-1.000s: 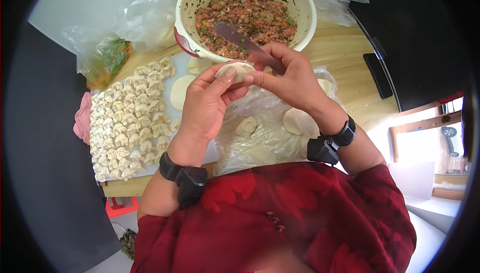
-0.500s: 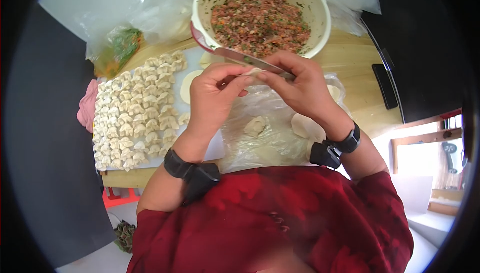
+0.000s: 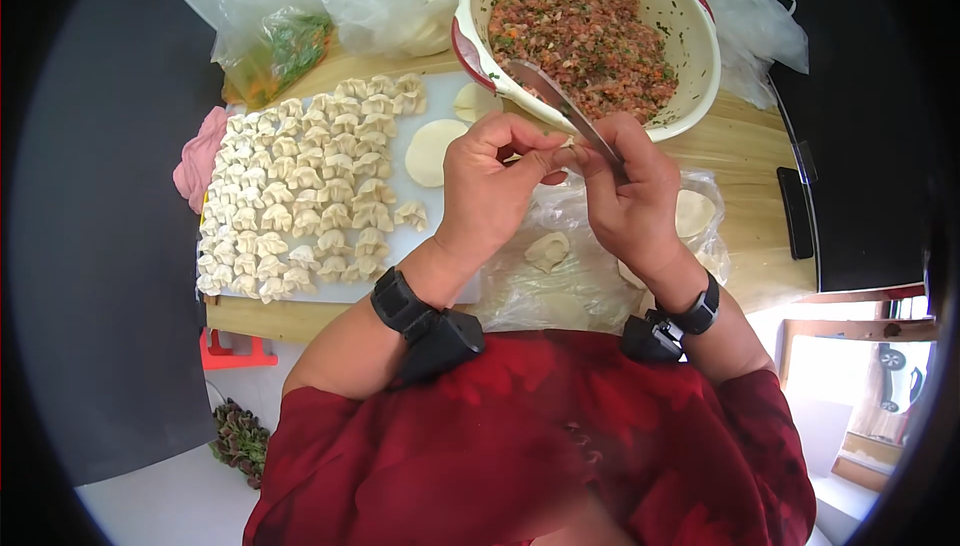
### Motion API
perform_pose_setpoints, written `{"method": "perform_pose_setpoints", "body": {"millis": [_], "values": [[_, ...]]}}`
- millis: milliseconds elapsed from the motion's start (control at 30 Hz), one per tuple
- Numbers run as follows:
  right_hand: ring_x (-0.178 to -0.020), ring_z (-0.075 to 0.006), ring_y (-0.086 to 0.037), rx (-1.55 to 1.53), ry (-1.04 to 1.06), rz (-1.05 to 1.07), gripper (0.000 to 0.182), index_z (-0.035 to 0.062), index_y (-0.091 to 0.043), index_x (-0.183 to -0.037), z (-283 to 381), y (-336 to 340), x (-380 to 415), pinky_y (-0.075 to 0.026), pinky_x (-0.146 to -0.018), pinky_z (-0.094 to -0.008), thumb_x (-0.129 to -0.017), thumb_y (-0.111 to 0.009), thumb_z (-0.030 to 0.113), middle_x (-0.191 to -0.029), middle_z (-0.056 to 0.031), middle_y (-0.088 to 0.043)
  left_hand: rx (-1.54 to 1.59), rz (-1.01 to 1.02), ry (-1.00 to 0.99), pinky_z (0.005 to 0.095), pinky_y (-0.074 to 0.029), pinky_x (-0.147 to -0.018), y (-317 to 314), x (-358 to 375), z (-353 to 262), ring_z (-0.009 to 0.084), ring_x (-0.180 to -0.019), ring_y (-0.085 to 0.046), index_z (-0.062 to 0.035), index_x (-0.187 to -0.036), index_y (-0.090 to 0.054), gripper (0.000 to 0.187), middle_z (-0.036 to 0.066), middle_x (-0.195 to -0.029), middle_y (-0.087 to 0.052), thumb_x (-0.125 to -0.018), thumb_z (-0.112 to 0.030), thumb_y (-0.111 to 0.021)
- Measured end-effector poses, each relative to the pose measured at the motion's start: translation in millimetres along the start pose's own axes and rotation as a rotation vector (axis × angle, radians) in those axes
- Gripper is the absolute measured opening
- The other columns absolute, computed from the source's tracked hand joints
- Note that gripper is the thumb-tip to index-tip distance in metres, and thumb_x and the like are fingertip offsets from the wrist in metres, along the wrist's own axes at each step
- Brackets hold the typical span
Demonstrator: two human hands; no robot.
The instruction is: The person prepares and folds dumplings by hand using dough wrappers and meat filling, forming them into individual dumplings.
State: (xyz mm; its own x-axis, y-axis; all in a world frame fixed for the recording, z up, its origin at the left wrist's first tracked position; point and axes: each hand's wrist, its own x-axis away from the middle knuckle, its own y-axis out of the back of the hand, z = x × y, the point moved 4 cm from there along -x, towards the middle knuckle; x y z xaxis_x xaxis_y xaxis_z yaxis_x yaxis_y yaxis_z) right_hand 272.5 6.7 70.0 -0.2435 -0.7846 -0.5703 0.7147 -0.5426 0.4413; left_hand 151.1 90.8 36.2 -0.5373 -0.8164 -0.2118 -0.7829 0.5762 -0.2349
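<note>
My left hand [image 3: 500, 181] is closed, thumb and forefinger pinching the edge of a small dumpling [image 3: 568, 143] that the fingers mostly hide. Meeting it at the same dumpling, my right hand [image 3: 635, 191] also keeps a metal table knife [image 3: 555, 96] gripped in its fingers. The knife's blade slants up and left, its tip over the rim of a cream bowl [image 3: 712, 66] of minced filling [image 3: 590, 41]. Below the hands, a folded piece of dough [image 3: 547, 250] lies on a clear plastic bag [image 3: 510, 291].
Rows of finished dumplings [image 3: 300, 176] cover much of a white board [image 3: 395, 246] at left. Round wrappers [image 3: 432, 153] lie beside them, another wrapper [image 3: 694, 213] at right. Around the edges are a bag of greens [image 3: 290, 51], a pink cloth [image 3: 203, 161] and a black phone [image 3: 795, 211].
The knife has swung from nearly level to a steeper slant, its tip now higher. Less of the pinched dumpling shows between my fingers. The camera view has shifted, so the table appears farther right.
</note>
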Motion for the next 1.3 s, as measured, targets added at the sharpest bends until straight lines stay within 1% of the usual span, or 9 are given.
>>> {"method": "perform_pose_setpoints", "body": {"millis": [133,467,633,867,933,1000,1167,1267,1300], "values": [[-0.065,-0.0151,-0.061,-0.082,-0.134,0.090,0.010,0.0044,-0.058,-0.101,-1,-1,0,-0.048,-0.059,-0.0301,-0.092,-0.057,0.002,-0.076,-0.0078,-0.061,-0.002,0.037,0.111,0.0238,-0.056,-0.069,15,-5,-9,0.0098,-0.079,-0.065,-0.0006,-0.093,-0.065,0.008,0.005,-0.088,-0.069,-0.086,0.002,-0.066],[-0.063,-0.0064,-0.054,-0.088,-0.301,0.136,0.012,0.0018,-0.067,-0.098,-15,34,10,-0.043,-0.056,-0.0232,-0.094,-0.059,0.009,-0.068,-0.0007,-0.059,-0.934,-0.110,0.042,0.0229,-0.048,-0.066,133,-114,9,0.0065,-0.072,-0.062,-0.0043,-0.091,-0.070,0.011,0.000,-0.080,-0.070,-0.082,-0.010,-0.073],[-0.063,-0.0049,-0.052,-0.156,-0.336,0.062,0.013,0.0024,-0.068,-0.099,-33,51,16,-0.042,-0.057,-0.0215,-0.095,-0.059,0.011,-0.067,0.0012,-0.058,-1.400,-0.167,0.000,0.0350,-0.046,-0.076,131,-117,18,0.0118,-0.076,-0.064,-0.0144,-0.092,-0.071,0.016,-0.004,-0.081,-0.071,-0.080,-0.023,-0.075],[-0.066,-0.0040,-0.051,-0.206,-0.358,0.008,0.016,0.0032,-0.069,-0.101,-43,77,8,-0.042,-0.061,-0.0204,-0.095,-0.059,0.014,-0.070,0.0017,-0.058,-1.325,-0.132,0.058,0.0484,-0.037,-0.086,136,-112,23,0.0189,-0.085,-0.066,-0.0182,-0.092,-0.071,0.014,-0.001,-0.082,-0.071,-0.079,-0.024,-0.073],[-0.067,-0.0046,-0.052,-0.118,-0.323,0.043,0.018,0.0027,-0.069,-0.100,-45,87,7,-0.042,-0.062,-0.0209,-0.096,-0.058,0.016,-0.070,0.0020,-0.057,-1.349,-0.180,-0.144,0.0483,-0.042,-0.083,137,-108,18,0.0214,-0.086,-0.067,-0.0165,-0.095,-0.071,0.018,0.001,-0.083,-0.071,-0.080,-0.026,-0.073],[-0.068,-0.0052,-0.053,-0.089,-0.338,0.014,0.021,0.0019,-0.069,-0.100,-45,98,8,-0.043,-0.062,-0.0220,-0.097,-0.056,0.018,-0.069,0.0025,-0.057,-1.463,-0.084,-0.235,0.0317,-0.050,-0.072,120,-89,0,0.0153,-0.080,-0.065,-0.0056,-0.096,-0.070,0.019,0.004,-0.086,-0.071,-0.083,-0.019,-0.071],[-0.070,-0.0070,-0.052,0.107,-0.300,0.121,0.026,0.0028,-0.071,-0.104,-62,104,-4,-0.042,-0.065,-0.0234,-0.097,-0.057,0.023,-0.072,0.0015,-0.058,-0.769,0.525,0.180,0.0266,-0.050,-0.070,11,-15,5,0.0139,-0.076,-0.064,-0.0028,-0.092,-0.070,0.013,0.007,-0.085,-0.070,-0.083,-0.012,-0.070],[-0.065,-0.0083,-0.051,0.363,-0.284,0.193,0.025,0.0029,-0.071,-0.102,-47,98,-22,-0.042,-0.061,-0.0261,-0.093,-0.061,0.025,-0.069,-0.0019,-0.059,-0.704,0.784,0.035,0.0276,-0.051,-0.068,-54,9,24,0.0153,-0.073,-0.064,-0.0008,-0.093,-0.069,0.014,0.010,-0.085,-0.069,-0.082,-0.010,-0.070],[-0.067,-0.0181,-0.065,0.242,-0.279,0.184,0.018,0.0063,-0.073,-0.091,-40,99,-29,-0.049,-0.063,-0.0322,-0.089,-0.060,0.019,-0.076,-0.0136,-0.069,-0.650,0.791,-0.032,0.0285,-0.051,-0.067,-68,12,36,0.0158,-0.072,-0.064,-0.0003,-0.094,-0.068,0.016,0.011,-0.085,-0.068,-0.081,-0.010,-0.070]]}}
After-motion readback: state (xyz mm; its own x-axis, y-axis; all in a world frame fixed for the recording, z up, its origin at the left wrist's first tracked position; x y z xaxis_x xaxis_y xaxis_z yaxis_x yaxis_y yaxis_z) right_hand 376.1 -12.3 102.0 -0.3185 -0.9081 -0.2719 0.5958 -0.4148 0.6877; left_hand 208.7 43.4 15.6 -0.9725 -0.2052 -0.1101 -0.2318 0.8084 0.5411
